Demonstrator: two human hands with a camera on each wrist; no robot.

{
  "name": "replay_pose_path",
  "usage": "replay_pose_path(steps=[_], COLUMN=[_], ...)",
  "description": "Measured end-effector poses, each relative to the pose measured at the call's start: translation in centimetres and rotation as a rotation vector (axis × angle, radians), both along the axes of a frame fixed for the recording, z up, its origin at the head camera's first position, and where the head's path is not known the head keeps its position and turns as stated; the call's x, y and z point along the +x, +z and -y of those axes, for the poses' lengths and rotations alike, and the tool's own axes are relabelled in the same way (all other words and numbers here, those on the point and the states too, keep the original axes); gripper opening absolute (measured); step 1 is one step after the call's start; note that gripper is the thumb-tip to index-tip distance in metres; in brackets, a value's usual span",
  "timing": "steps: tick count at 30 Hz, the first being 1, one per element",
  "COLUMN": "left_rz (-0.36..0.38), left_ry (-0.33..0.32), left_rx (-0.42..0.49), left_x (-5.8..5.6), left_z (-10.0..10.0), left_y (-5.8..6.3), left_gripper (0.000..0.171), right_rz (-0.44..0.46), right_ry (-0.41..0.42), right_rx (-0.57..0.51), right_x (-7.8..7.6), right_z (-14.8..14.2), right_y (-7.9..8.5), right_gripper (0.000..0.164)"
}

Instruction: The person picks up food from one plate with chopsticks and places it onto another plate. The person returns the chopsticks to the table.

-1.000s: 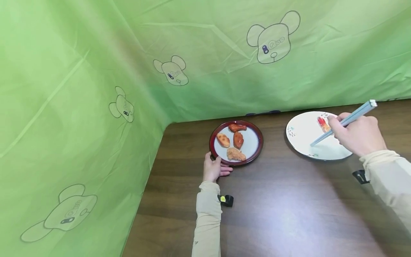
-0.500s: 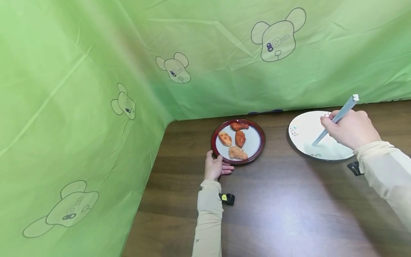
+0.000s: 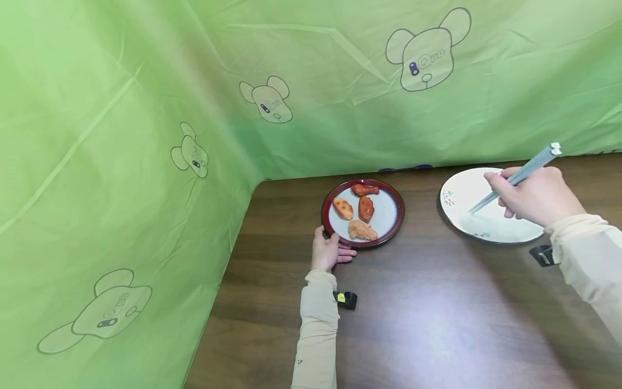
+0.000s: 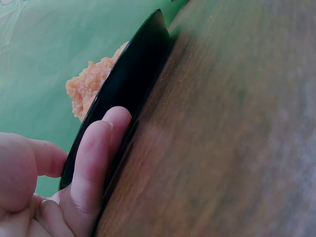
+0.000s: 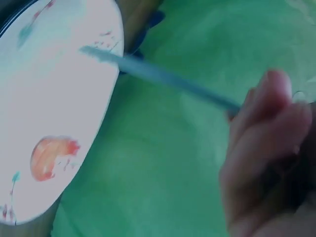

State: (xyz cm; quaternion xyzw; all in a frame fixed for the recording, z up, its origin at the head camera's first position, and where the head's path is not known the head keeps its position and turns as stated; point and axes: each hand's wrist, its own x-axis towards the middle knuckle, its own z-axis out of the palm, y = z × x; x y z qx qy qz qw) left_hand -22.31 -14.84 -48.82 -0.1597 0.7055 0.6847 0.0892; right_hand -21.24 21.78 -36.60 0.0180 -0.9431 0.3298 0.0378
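At the left in the head view, my left hand (image 3: 324, 253) holds the near-left rim of a plate with a dark red border (image 3: 399, 217). Its thumb is at the rim and its fingers lie against the dark underside in the left wrist view. That plate bears a drumstick (image 3: 364, 190), a yellowish-brown piece (image 3: 343, 208), a glossy reddish-brown wing (image 3: 366, 208) and a crumbly fried chicken piece (image 3: 362, 230). My right hand (image 3: 541, 197) grips light blue chopsticks (image 3: 529, 168), their tips low over a white plate (image 3: 461, 189). A curved orange-red piece, shrimp-like (image 5: 52, 157), lies on it, hidden by my hand in the head view.
Both plates stand on a brown wooden table (image 3: 413, 302), near its far edge. A green curtain (image 3: 335, 97) with bear drawings hangs along the back and left sides. Small black bands (image 3: 346, 300) sit at both wrists.
My right hand shifts left, then slightly back right, with the chopsticks; it now covers the orange-red piece in the head view. My left hand stays at the plate rim.
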Motion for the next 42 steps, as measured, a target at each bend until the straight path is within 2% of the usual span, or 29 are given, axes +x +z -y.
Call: replay_pose_path(steps=[3, 5, 7, 11, 15, 19, 30, 35, 42], left_rz=[-0.006, -0.008, -0.008, -0.009, -0.008, -0.008, -0.014, -0.021, -0.032], left_ry=[-0.001, 0.000, 0.001, 0.002, 0.000, -0.007, -0.006, -0.009, -0.013], left_rx=[0.004, 0.004, 0.004, 0.007, 0.011, 0.021, 0.040, 0.034, 0.031], left_x=[-0.1, -0.1, -0.1, 0.0, 0.0, 0.0, -0.2, -0.2, -0.1], left_z=[0.0, 0.0, 0.0, 0.0, 0.0, -0.1, -0.1, 0.0, 0.1], left_y=[0.0, 0.0, 0.0, 0.0, -0.1, -0.1, -0.5, -0.5, -0.4], left_gripper=[0.060, 0.060, 0.060, 0.060, 0.060, 0.061, 0.060, 0.059, 0.057], right_rz=[-0.031, -0.017, 0.021, 0.057, 0.055, 0.059, 0.072, 0.098, 0.070], right_ry=[0.140, 0.261, 0.349, 0.428, 0.484, 0.493, 0.427, 0.442, 0.475], right_rx=[-0.126, -0.192, -0.207, -0.201, -0.224, -0.216, -0.210, -0.201, -0.160], right_x=[0.1, 0.1, 0.2, 0.1, -0.5, -1.0, -1.7, -2.0, -1.7], right_z=[1.6, 2.9, 4.4, 7.2, 9.5, 11.1, 13.3, 13.8, 14.0], right_y=[0.2, 0.3, 0.3, 0.0, -0.9, -1.7, -2.6, -3.1, -3.2], right_gripper=[0.034, 0.026, 0.026, 0.030, 0.029, 0.030, 0.031, 0.032, 0.030])
